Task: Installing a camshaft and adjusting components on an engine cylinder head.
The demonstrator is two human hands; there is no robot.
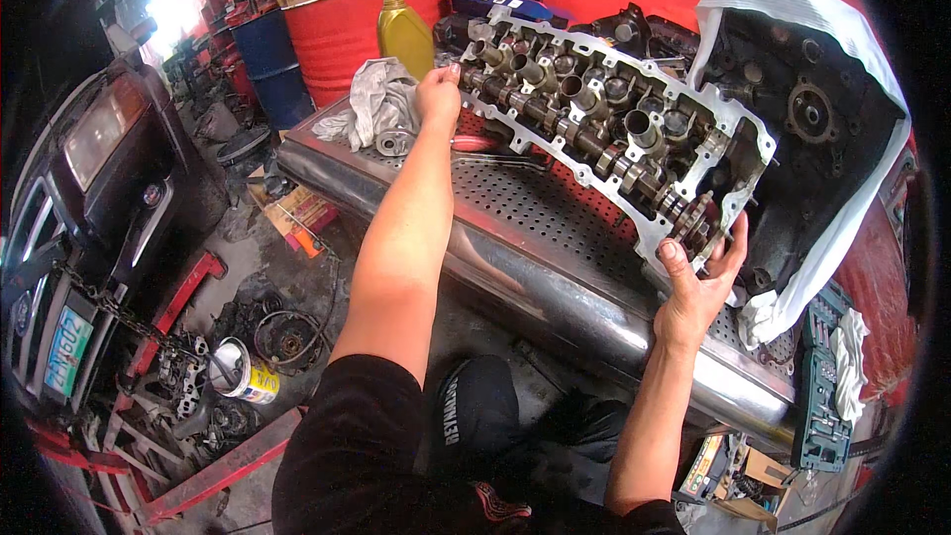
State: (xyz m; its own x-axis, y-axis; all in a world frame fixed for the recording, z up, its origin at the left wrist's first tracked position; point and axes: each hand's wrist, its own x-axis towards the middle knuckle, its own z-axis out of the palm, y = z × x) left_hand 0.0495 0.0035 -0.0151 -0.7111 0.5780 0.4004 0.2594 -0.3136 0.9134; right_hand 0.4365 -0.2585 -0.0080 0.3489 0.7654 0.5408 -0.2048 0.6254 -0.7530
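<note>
A long metal cylinder head (620,91) lies tilted across and over the perforated metal bench (495,200), its valve side facing up at me. Along its near side runs a camshaft (592,142), with a toothed end at the right. My left hand (439,97) is closed on the far left end of the cylinder head; most of its fingertips are hidden. At the near right corner my right hand (693,292) grips the casting, thumb on the near side and fingers round the end. Whether its underside touches the bench is hidden.
Beside my left hand lie a grey rag (376,99) and red-handled pliers (477,143). A gold bottle (404,35) stands behind. An engine block (792,109) on white cloth sits right, above a socket set case (827,386). A vehicle front (99,178) is at left.
</note>
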